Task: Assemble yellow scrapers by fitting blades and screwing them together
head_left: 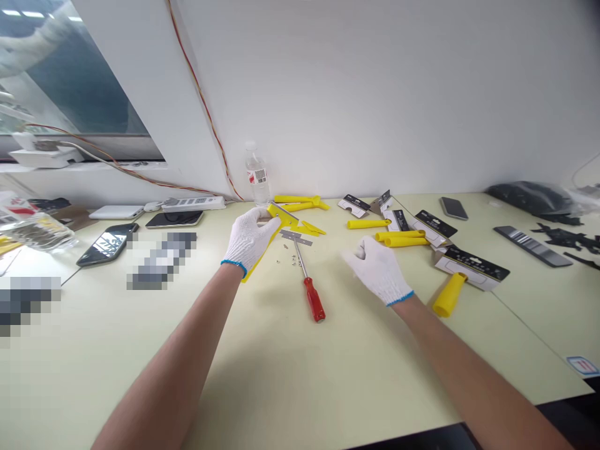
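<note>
My left hand (pixel 250 239), in a white knit glove with a blue cuff, is closed around a yellow scraper (pixel 280 214) with a metal blade along its head. The scraper's handle runs down under the palm. Over the table to the right hovers my gloved right hand (pixel 380 270), its fingers curled and slightly blurred; whether something small is in them is hidden. Between the hands lies a red-handled screwdriver (pixel 314 300), its tip by some flat metal blades (pixel 300 238). Several small screws (pixel 294 259) are scattered beside its shaft. Yellow scraper parts (pixel 307 229) lie just beyond.
Yellow handles (pixel 405 240) and black-and-white cardboard packaging (pixel 473 267) lie at the right. A water bottle (pixel 257 175) stands against the wall. Phones (pixel 107 244) and a power strip (pixel 194 204) are at the left. Black plastic pieces (pixel 567 237) lie far right.
</note>
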`<state>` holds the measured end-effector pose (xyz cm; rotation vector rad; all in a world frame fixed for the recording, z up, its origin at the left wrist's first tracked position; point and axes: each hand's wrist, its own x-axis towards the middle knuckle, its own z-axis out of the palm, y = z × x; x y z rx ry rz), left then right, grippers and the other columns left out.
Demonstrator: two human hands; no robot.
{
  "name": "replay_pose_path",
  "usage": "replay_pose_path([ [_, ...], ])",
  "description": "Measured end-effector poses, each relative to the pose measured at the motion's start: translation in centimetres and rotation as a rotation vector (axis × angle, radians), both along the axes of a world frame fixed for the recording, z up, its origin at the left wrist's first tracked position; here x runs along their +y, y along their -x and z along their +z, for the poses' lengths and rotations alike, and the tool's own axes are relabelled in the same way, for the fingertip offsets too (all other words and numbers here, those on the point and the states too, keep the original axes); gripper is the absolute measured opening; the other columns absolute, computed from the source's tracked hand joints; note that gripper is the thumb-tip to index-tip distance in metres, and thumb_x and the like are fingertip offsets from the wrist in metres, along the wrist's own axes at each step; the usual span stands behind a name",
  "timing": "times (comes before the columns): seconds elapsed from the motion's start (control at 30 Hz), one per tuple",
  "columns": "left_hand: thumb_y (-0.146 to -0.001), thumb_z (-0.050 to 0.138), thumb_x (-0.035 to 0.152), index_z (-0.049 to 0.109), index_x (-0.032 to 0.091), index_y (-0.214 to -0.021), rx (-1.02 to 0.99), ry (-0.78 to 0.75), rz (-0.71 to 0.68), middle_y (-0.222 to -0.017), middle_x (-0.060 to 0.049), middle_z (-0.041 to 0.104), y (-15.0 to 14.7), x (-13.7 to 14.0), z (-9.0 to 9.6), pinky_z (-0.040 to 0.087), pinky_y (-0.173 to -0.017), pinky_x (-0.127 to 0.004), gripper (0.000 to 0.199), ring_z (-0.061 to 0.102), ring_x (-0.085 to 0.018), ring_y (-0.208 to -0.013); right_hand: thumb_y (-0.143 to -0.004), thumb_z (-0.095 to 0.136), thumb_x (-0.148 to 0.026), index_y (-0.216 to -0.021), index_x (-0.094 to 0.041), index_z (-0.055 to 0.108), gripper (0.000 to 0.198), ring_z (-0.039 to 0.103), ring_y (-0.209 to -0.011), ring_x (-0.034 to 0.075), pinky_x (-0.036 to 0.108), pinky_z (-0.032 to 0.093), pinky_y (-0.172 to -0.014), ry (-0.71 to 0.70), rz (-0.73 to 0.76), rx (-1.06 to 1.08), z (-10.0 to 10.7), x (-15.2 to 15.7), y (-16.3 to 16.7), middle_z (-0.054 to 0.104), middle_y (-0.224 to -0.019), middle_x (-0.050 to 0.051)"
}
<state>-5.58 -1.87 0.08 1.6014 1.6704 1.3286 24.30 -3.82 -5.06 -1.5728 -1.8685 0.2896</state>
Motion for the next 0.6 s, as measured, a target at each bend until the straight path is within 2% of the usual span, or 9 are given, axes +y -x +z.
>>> replay_pose_path([
  [0.1, -0.082, 0.068, 0.037, 0.078, 0.020, -0.106, -0.006, 0.007, 0.013, -0.099, -0.004, 0.081, 0.1, 0.0, 0.1, 0.057, -0.082, -0.029, 0.031, 0.074, -0.020, -0.087, -0.086, 0.059, -0.080, -0.095, -0.017, 0.066, 0.064, 0.055, -0.060, 0.009, 0.023, 0.030, -0.051, -0.015, 0.096, -0.060, -0.8, -1.5, 1.8, 0.061, -0.075, 0.012],
  [0.17, -0.081, 0.069, 0.037, 0.078, 0.019, -0.107, -0.014, 0.014, 0.023, -0.100, -0.004, 0.081, 0.1, 0.0, 0.2, 0.057, -0.082, -0.029, 0.033, 0.074, -0.020, -0.087, -0.084, 0.057, -0.086, -0.100, -0.020, 0.071, 0.069, 0.058, -0.060, 0.010, 0.024, 0.027, -0.049, 0.009, 0.191, -0.102, -1.8, -2.5, 3.2, 0.061, -0.074, 0.013],
  [0.23, -0.081, 0.068, 0.038, 0.078, 0.019, -0.109, -0.013, 0.023, 0.027, -0.102, -0.005, 0.080, 0.1, 0.0, 0.3, 0.057, -0.081, -0.029, 0.034, 0.074, -0.021, -0.089, -0.081, 0.054, -0.091, -0.088, -0.019, 0.072, 0.075, 0.055, -0.053, 0.009, 0.023, 0.021, -0.047, 0.063, 0.276, -0.159, -2.7, -3.1, 4.8, 0.055, -0.064, 0.013],
  [0.33, -0.082, 0.068, 0.039, 0.078, 0.020, -0.109, 0.007, 0.020, 0.025, -0.103, -0.004, 0.080, 0.2, -0.1, 0.5, 0.056, -0.080, -0.029, 0.035, 0.074, -0.021, -0.090, -0.082, 0.051, -0.094, -0.064, -0.016, 0.067, 0.082, 0.043, -0.040, 0.005, 0.020, 0.015, -0.046, 0.189, 0.381, -0.205, -3.6, -3.1, 7.0, 0.041, -0.048, 0.011],
  [0.47, -0.082, 0.070, 0.039, 0.078, 0.022, -0.109, 0.031, -0.001, 0.028, -0.103, -0.003, 0.081, 0.5, -0.1, 0.6, 0.055, -0.083, -0.029, 0.033, 0.074, -0.021, -0.092, -0.089, 0.052, -0.084, -0.057, -0.015, 0.065, 0.077, 0.034, -0.034, 0.001, 0.018, 0.015, -0.046, 0.315, 0.426, -0.209, -2.6, -3.0, 8.7, 0.038, -0.044, 0.010],
  [0.6, -0.081, 0.071, 0.038, 0.079, 0.022, -0.109, 0.031, 0.015, 0.050, -0.103, -0.003, 0.081, 0.7, -0.2, 0.9, 0.056, -0.085, -0.031, 0.033, 0.074, -0.021, -0.090, -0.097, 0.048, -0.062, -0.056, -0.014, 0.064, 0.065, 0.036, -0.037, 0.001, 0.019, 0.020, -0.048, 0.481, 0.421, -0.215, 0.2, -3.7, 9.2, 0.045, -0.048, 0.010],
])
